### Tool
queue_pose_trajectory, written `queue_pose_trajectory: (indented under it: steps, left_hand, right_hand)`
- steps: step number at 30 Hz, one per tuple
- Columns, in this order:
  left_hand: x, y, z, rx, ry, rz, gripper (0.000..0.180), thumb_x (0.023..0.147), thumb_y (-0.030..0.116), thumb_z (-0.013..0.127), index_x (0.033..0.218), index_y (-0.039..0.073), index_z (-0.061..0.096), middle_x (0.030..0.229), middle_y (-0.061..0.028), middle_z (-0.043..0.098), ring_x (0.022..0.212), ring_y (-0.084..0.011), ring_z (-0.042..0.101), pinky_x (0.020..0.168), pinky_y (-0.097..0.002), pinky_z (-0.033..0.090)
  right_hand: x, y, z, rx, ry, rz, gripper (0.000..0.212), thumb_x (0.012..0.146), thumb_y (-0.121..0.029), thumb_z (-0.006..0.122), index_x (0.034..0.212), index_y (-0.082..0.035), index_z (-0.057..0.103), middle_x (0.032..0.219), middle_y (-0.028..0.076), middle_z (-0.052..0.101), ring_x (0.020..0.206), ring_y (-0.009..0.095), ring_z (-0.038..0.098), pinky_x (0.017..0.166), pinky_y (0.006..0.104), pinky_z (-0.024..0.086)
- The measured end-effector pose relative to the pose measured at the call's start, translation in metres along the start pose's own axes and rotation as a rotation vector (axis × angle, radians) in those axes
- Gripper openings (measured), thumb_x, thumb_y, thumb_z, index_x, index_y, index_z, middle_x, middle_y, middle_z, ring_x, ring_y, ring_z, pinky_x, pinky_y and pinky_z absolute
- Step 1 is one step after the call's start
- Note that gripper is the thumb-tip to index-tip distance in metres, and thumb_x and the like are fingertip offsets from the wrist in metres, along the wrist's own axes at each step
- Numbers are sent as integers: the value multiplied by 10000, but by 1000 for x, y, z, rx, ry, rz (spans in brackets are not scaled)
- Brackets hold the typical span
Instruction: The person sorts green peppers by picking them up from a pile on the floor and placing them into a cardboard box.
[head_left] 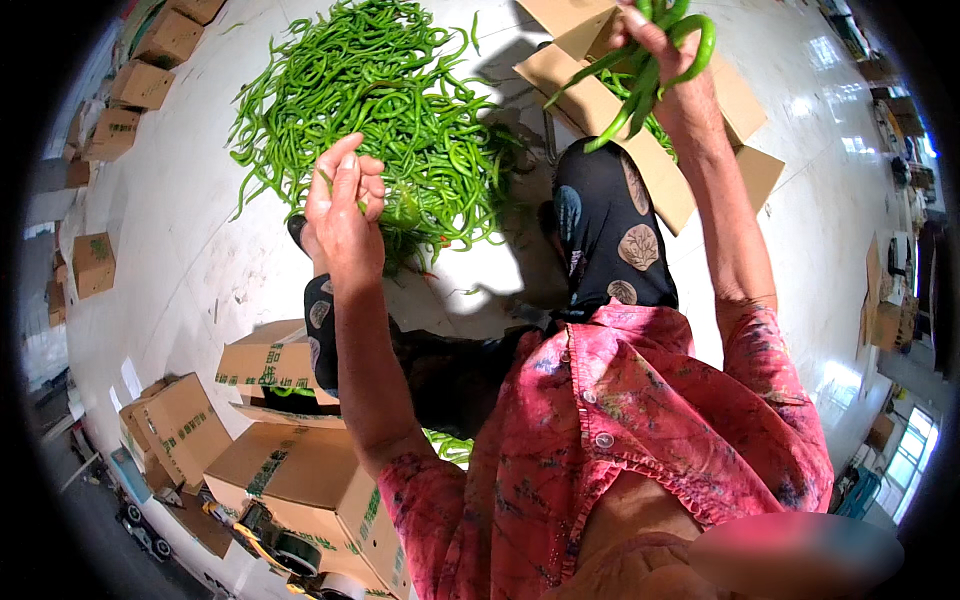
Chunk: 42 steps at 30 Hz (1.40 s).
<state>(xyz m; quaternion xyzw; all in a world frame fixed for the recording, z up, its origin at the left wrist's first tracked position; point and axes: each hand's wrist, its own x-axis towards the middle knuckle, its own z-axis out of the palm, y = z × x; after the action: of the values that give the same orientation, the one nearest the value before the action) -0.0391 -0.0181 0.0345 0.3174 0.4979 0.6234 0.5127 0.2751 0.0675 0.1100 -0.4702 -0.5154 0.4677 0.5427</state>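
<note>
Several long green chili peppers (640,95) are gripped in my right hand (655,45), raised at the top right over an open cardboard box (655,180). More green peppers show inside that box. My left hand (345,205) hovers at the near left edge of a large pile of green chili peppers (375,100) on the floor. Its fingers are curled in, and a thin green sliver shows by the thumb; what it belongs to is too small to make out.
Closed cardboard boxes (290,465) stand at the lower left with tape dispensers (290,555) beside them. Behind my left forearm, an open box (270,360) holds some peppers. More boxes (140,85) line the far left. My knees flank the near side of the pile.
</note>
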Motion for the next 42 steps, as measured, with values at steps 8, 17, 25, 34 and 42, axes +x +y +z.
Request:
queue_pose_trajectory:
  steps: [8, 17, 25, 34, 42]
  left_hand:
    - [7, -9, 17, -31, -121, -50, 276, 998, 128, 482, 1231, -10, 532, 858, -47, 575, 628, -45, 468, 470, -173, 330]
    - [20, -24, -19, -559, -301, -182, 356, 1022, 148, 427, 1329, -32, 433, 904, -52, 480, 645, -70, 342, 475, -185, 312]
    - [22, -35, -3, -669, -205, -187, 493, 1031, 355, 419, 1339, -31, 408, 1093, -127, 517, 861, -171, 507, 724, -288, 464]
    - [79, -198, -189, 879, 166, -447, 505, 873, 374, 634, 1193, -7, 542, 1131, -172, 595, 1033, -284, 595, 924, -398, 464]
    - [26, -314, -150, 1169, 433, -687, 854, 672, 562, 746, 1260, 6, 472, 1249, -239, 523, 1134, -401, 520, 916, -502, 450]
  right_hand:
    - [45, 93, -162, -1555, -51, -255, 418, 904, -222, 657, 1259, -29, 551, 1062, 146, 625, 972, 262, 633, 856, 382, 512]
    - [-40, 21, 14, -644, -629, -106, 507, 876, -290, 693, 1302, -56, 549, 1229, 129, 618, 1114, 246, 597, 969, 371, 464]
    - [-53, 81, 112, -273, -1201, 186, 303, 990, -296, 510, 1092, -25, 601, 804, 77, 643, 786, 198, 612, 781, 331, 476]
    - [16, 86, 82, 273, -364, 537, 117, 979, -159, 543, 985, -58, 601, 756, 5, 604, 615, 78, 526, 563, 210, 429]
    - [6, 79, 73, 86, -418, 478, 299, 978, -258, 565, 1142, -11, 606, 790, -30, 515, 661, 48, 426, 681, 226, 384]
